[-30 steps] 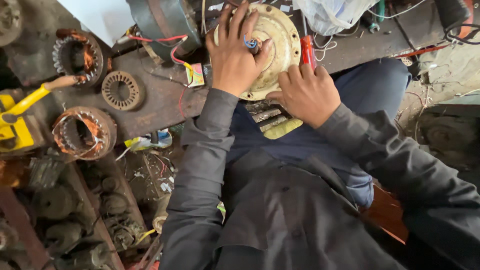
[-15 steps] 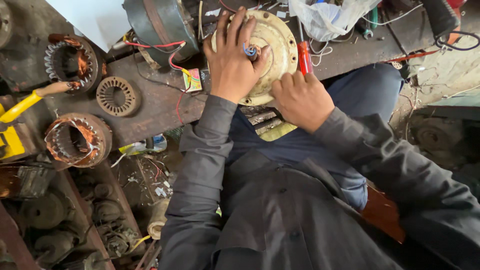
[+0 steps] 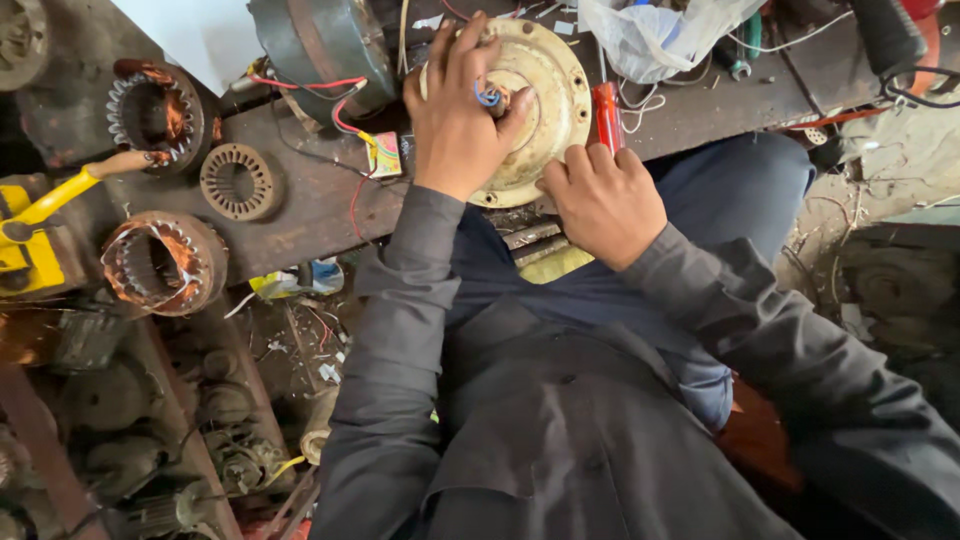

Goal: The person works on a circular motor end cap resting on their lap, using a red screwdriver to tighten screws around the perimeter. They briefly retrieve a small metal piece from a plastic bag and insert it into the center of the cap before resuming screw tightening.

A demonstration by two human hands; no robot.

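- The person's lap fills the bottom of the frame, dark grey sleeves running up toward the bench at the top; the work sits at upper centre.
- The right hand, just right of centre, is curled shut around the red handle of a screwdriver, whose shaft points up along the right edge of the round cream metal cover. The tip itself is hidden, so I cannot tell what it touches.
- The left hand lies over the left half of that cover, fingers spread across its face, thumb and forefinger pinching near a blue wire at the hub.
- Judging from this, the step in hand is steadying the cover and holding the wire while the tool is brought to its rim; a next move would call for a firm left-hand hold and careful placing of the tip.
- The cover rests on the worn bench at upper centre, touching both hands.
- Further off: a dark motor drum with red wires at upper left of the cover, a small toothed ring, two copper-wound coils at left, and a plastic bag at top right.
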